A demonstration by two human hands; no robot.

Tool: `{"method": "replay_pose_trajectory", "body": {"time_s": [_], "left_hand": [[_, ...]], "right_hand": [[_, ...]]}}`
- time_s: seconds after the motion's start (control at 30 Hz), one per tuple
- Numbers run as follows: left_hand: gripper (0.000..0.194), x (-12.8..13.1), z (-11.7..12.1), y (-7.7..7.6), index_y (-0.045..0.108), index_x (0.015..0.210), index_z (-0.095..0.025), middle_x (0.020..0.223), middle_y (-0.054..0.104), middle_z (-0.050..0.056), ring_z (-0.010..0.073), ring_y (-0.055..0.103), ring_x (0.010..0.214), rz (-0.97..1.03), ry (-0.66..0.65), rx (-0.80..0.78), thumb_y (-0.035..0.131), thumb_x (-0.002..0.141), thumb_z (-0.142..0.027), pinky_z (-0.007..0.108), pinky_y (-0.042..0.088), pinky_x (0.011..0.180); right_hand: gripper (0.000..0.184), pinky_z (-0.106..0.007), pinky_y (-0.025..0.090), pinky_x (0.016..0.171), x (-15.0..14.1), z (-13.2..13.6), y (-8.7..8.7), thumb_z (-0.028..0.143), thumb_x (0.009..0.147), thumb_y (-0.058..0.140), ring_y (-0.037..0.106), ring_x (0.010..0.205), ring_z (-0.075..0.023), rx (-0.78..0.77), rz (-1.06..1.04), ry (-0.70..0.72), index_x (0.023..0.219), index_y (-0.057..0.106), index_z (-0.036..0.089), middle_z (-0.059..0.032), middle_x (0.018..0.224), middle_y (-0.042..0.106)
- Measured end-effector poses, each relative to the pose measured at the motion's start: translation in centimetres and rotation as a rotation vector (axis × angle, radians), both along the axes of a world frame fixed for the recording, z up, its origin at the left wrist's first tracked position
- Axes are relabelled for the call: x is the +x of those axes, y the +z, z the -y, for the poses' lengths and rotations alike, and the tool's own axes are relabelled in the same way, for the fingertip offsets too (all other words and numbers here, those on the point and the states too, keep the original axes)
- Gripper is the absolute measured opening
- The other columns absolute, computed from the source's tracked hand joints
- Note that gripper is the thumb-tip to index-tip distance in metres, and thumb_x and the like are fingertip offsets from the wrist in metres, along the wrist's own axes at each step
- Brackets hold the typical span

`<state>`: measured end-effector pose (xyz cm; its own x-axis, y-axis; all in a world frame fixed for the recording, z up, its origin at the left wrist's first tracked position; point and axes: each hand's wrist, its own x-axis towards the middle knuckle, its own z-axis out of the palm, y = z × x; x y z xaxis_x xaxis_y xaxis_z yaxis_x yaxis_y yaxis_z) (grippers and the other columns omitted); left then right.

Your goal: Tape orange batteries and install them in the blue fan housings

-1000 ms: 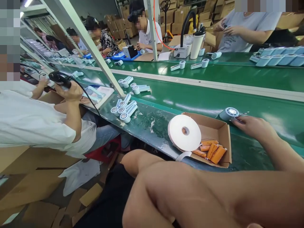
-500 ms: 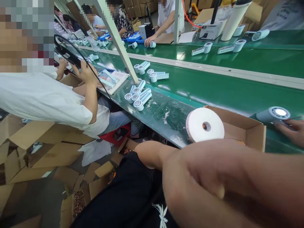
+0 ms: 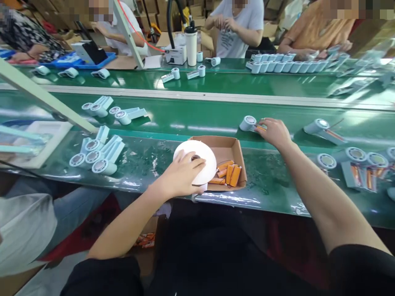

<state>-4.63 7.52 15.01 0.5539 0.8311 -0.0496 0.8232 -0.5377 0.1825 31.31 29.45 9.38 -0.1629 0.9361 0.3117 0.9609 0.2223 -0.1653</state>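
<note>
With left hand (image 3: 179, 176) spread across white roll (image 3: 205, 153), centre frame; with right hand (image 3: 274, 132) pinching pale-blue device (image 3: 247, 123), right of centre; between, orange packs (image 3: 228, 174) in cardboard box (image 3: 231, 148).

White roll (image 3: 206, 153) partly behind left grip (image 3: 182, 176)

You get a bright view of the glossy green belt (image 3: 216, 113), where pale streaks suggest light from overhead. A soft dark patch lies left of the light-blue unit (image 3: 247, 123) at your right hand (image 3: 274, 132). The white roll (image 3: 202, 149) looks nearly washed out. Glare lines the bench (image 3: 142, 168) along its near edge — beneath, you see deep shadow, and your black clothing (image 3: 197, 255) loses detail. Mid-bench is fairly crisp; toward its right end, parts (image 3: 356, 155) smear and double, and the tray (image 3: 57, 137) at its left end looks soft.
</note>
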Motion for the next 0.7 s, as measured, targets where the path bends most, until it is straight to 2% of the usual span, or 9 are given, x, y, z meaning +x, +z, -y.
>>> {"method": "replay_pose_trajectory", "body": {"time_s": [0.1, 0.17, 0.27, 0.33, 0.4, 0.5, 0.57, 0.63, 0.7], "left_hand": [[0.077, -1.0, 0.7, 0.5, 0.056, 0.152, -0.028, 0.162, 0.054, 0.009, 0.0462, 0.034, 0.154, -0.178, 0.081, -0.008, 0.084, 0.081, -0.041, 0.078, 0.02, 0.124], [0.077, -2.3, 1.2, 0.6, 0.054, 0.154, -0.027, 0.159, 0.056, 0.01, 0.0441, 0.036, 0.153, -0.191, 0.103, 0.003, 0.081, 0.082, -0.03, 0.072, 0.034, 0.122], [0.068, -4.3, 2.3, 0.1, 0.055, 0.149, -0.019, 0.144, 0.065, 0.017, 0.0407, 0.048, 0.141, -0.041, 0.153, 0.196, 0.078, 0.087, -0.033, 0.058, 0.049, 0.114], [0.071, -5.0, 3.3, -0.5, 0.054, 0.148, -0.016, 0.137, 0.066, 0.019, 0.0426, 0.05, 0.138, 0.097, 0.226, 0.434, 0.08, 0.087, -0.04, 0.059, 0.047, 0.115], [0.069, -5.1, 4.3, -1.1, 0.052, 0.149, -0.019, 0.136, 0.066, 0.018, 0.0434, 0.048, 0.141, 0.183, 0.252, 0.605, 0.079, 0.089, -0.038, 0.062, 0.042, 0.119], [0.058, -5.4, 5.4, -2.0, 0.055, 0.145, -0.026, 0.137, 0.067, 0.013, 0.0397, 0.047, 0.145, 0.265, 0.278, 0.653, 0.074, 0.091, -0.022, 0.061, 0.039, 0.123], [0.054, -6.2, 5.9, -2.6, 0.06, 0.138, -0.026, 0.136, 0.067, 0.012, 0.0387, 0.051, 0.143, 0.39, 0.429, 0.622, 0.077, 0.088, -0.024, 0.06, 0.042, 0.122], [0.055, -7.4, 6.4, -3.3, 0.063, 0.131, -0.023, 0.13, 0.069, 0.013, 0.0382, 0.06, 0.133, 0.599, 0.661, 0.536, 0.085, 0.082, -0.035, 0.057, 0.052, 0.114], [0.063, -8.3, 7.2, -4.3, 0.063, 0.13, -0.021, 0.124, 0.07, 0.014, 0.0353, 0.069, 0.119, 0.823, 0.841, 0.419, 0.088, 0.078, -0.047, 0.054, 0.061, 0.103]], "right_hand": [[0.027, -0.05, 0.051, 0.105, -0.1, 3.4, 1.4, 0.035, 0.093, 0.067, 0.069, 0.118, -0.0342, 0.083, -0.118, 0.102, 0.11, 0.082, 0.021, -0.0151, 0.129, 0.076], [0.029, -0.046, 0.056, 0.096, -1.0, 6.6, 2.9, 0.04, 0.096, 0.063, 0.073, 0.105, -0.0314, 0.037, -0.236, 0.173, 0.109, 0.082, 0.022, -0.0129, 0.117, 0.079], [0.037, -0.037, 0.057, 0.076, -3.9, 12.1, 5.1, 0.048, 0.099, 0.061, 0.072, 0.079, -0.0239, -0.219, -0.426, 0.309, 0.108, 0.082, 0.019, -0.0095, 0.096, 0.081], [0.044, -0.032, 0.055, 0.07, -6.7, 15.5, 5.8, 0.055, 0.099, 0.063, 0.071, 0.073, -0.0208, -0.423, -0.552, 0.469, 0.115, 0.08, 0.017, -0.0077, 0.089, 0.08], [0.058, -0.028, 0.052, 0.065, -9.8, 18.2, 5.9, 0.063, 0.092, 0.071, 0.07, 0.069, -0.0187, -0.638, -0.665, 0.672, 0.126, 0.075, 0.015, -0.0045, 0.082, 0.078], [0.054, -0.023, 0.045, 0.056, -13.9, 21.3, 5.3, 0.065, 0.096, 0.067, 0.063, 0.057, -0.0141, -0.883, -0.773, 0.942, 0.111, 0.078, 0.013, 0.0001, 0.067, 0.07], [0.042, -0.022, 0.041, 0.054, -15.7, 22.9, 4.9, 0.05, 0.105, 0.061, 0.059, 0.055, -0.0118, -0.908, -0.701, 1.128, 0.094, 0.079, 0.015, 0.0003, 0.064, 0.068], [0.032, -0.024, 0.036, 0.053, -16.6, 23.7, 4.6, 0.036, 0.106, 0.062, 0.06, 0.057, -0.0115, -0.824, -0.468, 1.312, 0.086, 0.079, 0.018, -0.0001, 0.066, 0.071], [0.025, -0.026, 0.033, 0.053, -16.9, 23.4, 4.5, 0.036, 0.104, 0.067, 0.061, 0.061, -0.0128, -0.701, -0.191, 1.385, 0.087, 0.08, 0.022, -0.0002, 0.07, 0.074]]}}
